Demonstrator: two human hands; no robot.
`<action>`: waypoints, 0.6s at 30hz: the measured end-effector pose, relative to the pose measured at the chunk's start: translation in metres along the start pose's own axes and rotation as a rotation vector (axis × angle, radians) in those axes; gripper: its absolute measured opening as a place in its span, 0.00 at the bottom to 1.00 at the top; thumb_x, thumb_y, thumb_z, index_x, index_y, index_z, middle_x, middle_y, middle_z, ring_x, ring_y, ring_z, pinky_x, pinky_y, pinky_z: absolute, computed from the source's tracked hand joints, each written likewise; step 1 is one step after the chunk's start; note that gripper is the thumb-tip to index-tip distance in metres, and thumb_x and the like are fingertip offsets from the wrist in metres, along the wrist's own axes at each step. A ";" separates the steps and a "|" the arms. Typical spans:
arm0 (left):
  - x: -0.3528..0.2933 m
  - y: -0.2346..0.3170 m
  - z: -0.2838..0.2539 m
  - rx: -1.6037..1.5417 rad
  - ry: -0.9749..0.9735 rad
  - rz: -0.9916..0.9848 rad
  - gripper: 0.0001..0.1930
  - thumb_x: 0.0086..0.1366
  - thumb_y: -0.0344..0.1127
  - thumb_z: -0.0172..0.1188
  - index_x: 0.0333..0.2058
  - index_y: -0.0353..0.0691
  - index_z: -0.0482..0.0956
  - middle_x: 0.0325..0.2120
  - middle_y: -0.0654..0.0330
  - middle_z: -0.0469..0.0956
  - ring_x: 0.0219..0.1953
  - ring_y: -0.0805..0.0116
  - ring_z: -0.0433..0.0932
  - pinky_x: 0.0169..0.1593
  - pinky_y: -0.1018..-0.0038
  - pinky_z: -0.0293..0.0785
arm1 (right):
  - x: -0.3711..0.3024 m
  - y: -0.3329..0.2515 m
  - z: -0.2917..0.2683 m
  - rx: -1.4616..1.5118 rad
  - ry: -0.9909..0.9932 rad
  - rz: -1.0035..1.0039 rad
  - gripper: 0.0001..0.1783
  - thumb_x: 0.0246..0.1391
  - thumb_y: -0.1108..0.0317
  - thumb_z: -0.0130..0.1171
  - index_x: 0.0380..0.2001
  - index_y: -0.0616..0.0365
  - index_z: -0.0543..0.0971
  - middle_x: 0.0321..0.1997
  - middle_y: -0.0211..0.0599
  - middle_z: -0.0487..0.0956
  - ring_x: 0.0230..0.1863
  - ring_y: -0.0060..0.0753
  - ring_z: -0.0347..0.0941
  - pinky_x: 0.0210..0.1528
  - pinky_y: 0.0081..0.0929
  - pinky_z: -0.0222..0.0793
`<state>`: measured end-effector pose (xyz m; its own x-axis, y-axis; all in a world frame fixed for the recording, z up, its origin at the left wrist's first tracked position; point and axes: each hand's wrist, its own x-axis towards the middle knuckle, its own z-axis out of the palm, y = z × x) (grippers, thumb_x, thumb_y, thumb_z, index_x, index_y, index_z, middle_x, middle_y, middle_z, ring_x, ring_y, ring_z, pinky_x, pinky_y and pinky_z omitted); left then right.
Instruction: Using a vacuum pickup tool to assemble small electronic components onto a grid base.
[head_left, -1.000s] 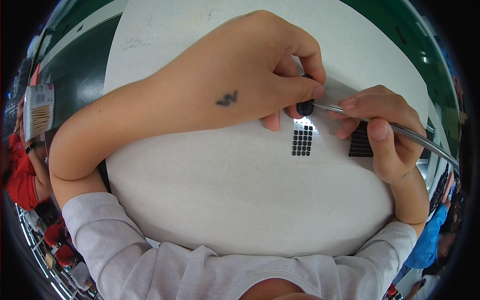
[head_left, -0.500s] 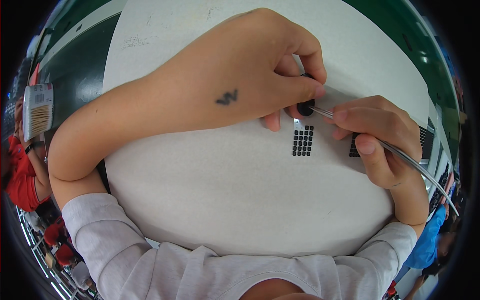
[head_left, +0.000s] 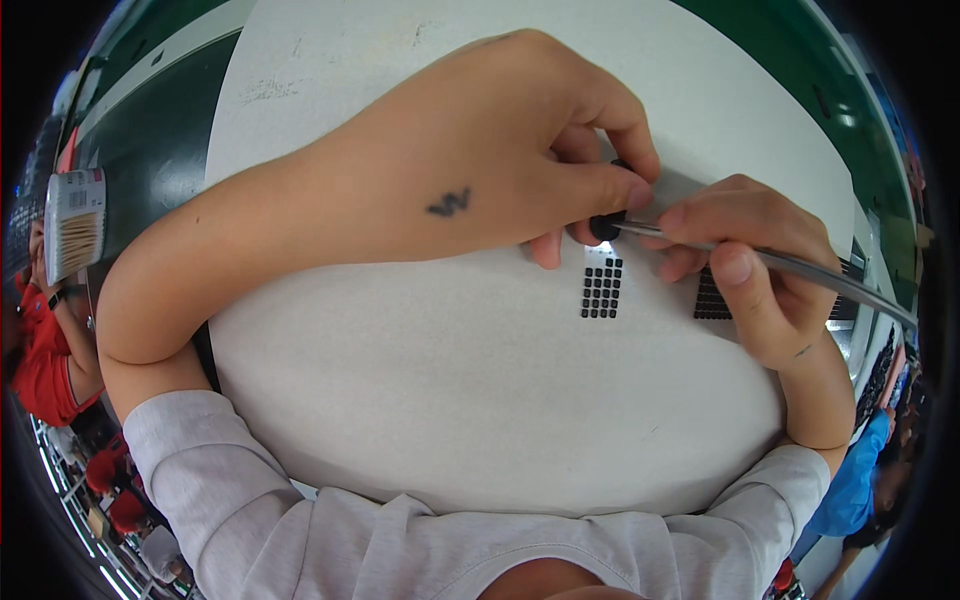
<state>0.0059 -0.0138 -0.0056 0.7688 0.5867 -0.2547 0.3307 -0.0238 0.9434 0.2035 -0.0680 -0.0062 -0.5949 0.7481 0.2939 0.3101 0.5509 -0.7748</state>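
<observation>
My left hand reaches across from the left and pinches a small black round part between thumb and fingers, which cover much of it. In my right hand is a pair of metal tweezers, gripped like a pen. Their tip meets the lower right side of the black part. Just below it lies a small clear strip with rows of tiny black square pads. A second sheet of black pads sits partly hidden behind my right hand.
A pale board covers the work surface, over a green tabletop. At the far left stands a clear box of cotton swabs. People in red and blue clothing are at the edges.
The rear end of the tweezers has swung upward, so they lie flatter. My left hand has shifted slightly with the black part, which is turned differently. The strip of pads has moved slightly down and left.
</observation>
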 end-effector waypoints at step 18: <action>0.034 -0.033 -0.098 0.335 0.494 0.053 0.17 0.61 0.38 0.46 0.47 0.37 0.64 0.26 0.62 0.69 0.21 0.81 0.67 0.20 0.89 0.62 | -0.011 0.006 0.002 0.180 0.219 -0.074 0.12 0.50 0.63 0.45 0.20 0.57 0.73 0.17 0.29 0.71 0.20 0.30 0.68 0.22 0.24 0.62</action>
<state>-0.0324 0.0866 -0.0242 0.4703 0.8825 -0.0044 0.5149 -0.2704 0.8135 0.2103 -0.0742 -0.0150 -0.4309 0.7811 0.4518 0.1234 0.5470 -0.8280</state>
